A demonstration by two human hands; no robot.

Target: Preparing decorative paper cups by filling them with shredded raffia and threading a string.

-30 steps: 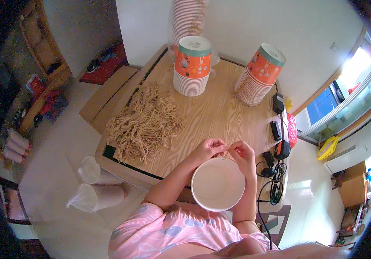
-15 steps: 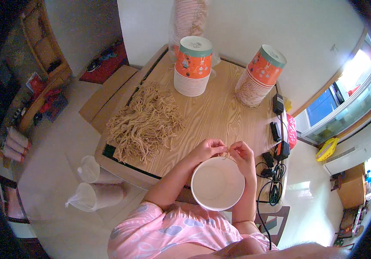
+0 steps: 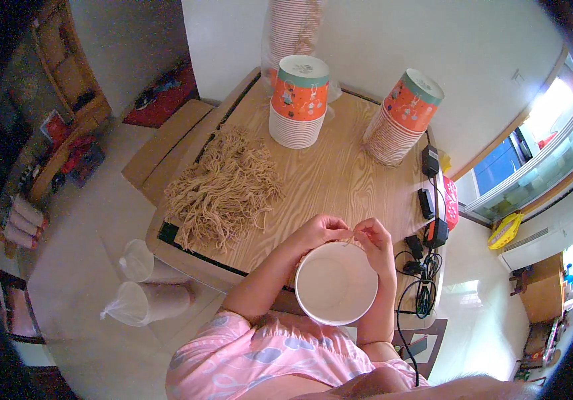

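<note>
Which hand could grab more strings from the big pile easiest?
Probably the left hand. The heap of tan paper cords lies on the wooden table on that side, while the right hand is farther away, pinching a cord at the round white paper bowl.

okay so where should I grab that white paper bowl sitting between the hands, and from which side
Take the white paper bowl by its round rim, probably from the near side facing the person. Its mouth faces up and open, and the left hand and right hand crowd the far edge with a thin string.

White wall [image 3: 393,40], pale tiled floor [image 3: 80,267], wooden shelf unit [image 3: 66,73], bright window [image 3: 533,167], light wood table [image 3: 326,167]
</note>
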